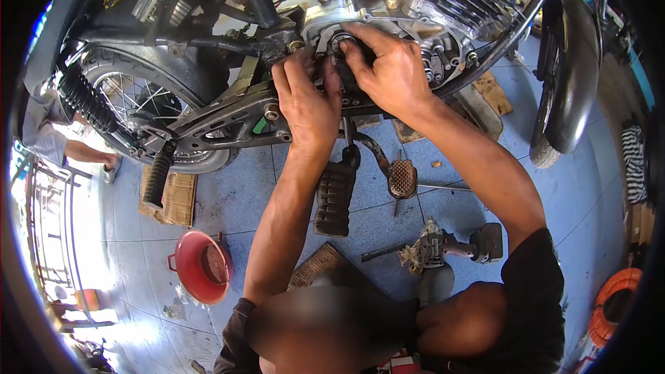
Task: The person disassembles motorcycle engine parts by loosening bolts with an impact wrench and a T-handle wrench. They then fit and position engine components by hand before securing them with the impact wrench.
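An open motorcycle engine case (337, 8) lies in front of me, its inner parts showing. My right hand (392, 73) reaches in from the right, thumb and forefinger closed on a round metal part (341, 40) at the left of the opening. Close beside it, my left hand (305, 100) has its fingers bent into the lower left of the opening; whatever they grip is hidden. Below the hands hang a rubber footrest (335, 197) and a brake pedal (402, 179).
On the blue tiled floor lie a cordless impact wrench (443, 246), a red basin (202, 266) and cardboard (170, 197). The rear wheel (131, 90) is left, the front wheel (568, 83) right. Another person's leg (86, 151) shows at far left.
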The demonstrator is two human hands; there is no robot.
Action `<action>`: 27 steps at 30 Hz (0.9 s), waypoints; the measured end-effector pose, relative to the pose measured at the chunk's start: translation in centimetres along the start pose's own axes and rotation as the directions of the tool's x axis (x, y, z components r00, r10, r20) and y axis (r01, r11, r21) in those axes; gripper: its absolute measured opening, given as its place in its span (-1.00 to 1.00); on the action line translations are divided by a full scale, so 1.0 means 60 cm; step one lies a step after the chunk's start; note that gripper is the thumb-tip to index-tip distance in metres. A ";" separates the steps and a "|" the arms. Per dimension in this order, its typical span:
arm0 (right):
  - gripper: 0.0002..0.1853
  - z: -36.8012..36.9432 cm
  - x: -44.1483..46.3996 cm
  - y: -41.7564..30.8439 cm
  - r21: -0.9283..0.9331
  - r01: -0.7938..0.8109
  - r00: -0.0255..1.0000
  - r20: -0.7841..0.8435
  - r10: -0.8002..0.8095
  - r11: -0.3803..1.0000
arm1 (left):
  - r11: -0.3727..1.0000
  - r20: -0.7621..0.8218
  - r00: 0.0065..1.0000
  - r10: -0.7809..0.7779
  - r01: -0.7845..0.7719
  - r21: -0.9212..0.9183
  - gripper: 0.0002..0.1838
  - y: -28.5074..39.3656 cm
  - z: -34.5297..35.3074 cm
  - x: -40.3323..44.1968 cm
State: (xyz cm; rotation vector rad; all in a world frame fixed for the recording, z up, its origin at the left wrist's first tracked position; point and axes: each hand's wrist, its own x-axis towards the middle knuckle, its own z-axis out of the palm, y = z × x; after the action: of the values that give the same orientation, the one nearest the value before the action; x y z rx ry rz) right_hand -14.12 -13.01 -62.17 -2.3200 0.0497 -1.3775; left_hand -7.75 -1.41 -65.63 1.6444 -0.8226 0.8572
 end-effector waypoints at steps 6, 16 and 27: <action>-0.75 -0.001 -0.005 0.001 0.058 -0.048 0.999 0.005 0.048 0.997 | 0.982 0.077 0.995 0.068 -0.081 0.173 -0.78 -0.006 -0.002 0.002; -0.77 0.001 -0.007 0.000 0.169 -0.058 0.997 -0.033 0.064 0.984 | 0.986 0.099 0.992 0.082 -0.095 0.134 -0.71 0.007 -0.004 0.002; -0.82 -0.004 0.000 -0.009 0.316 -0.243 0.967 0.001 0.256 0.917 | 0.979 0.104 0.987 0.123 -0.138 0.148 -0.70 -0.007 -0.003 -0.002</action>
State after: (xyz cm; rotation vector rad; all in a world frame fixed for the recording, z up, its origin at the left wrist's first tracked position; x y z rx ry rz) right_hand -14.43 -12.60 -61.86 -1.9476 0.1252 -1.2058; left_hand -7.49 -1.13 -65.87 1.7932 -0.9584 0.9608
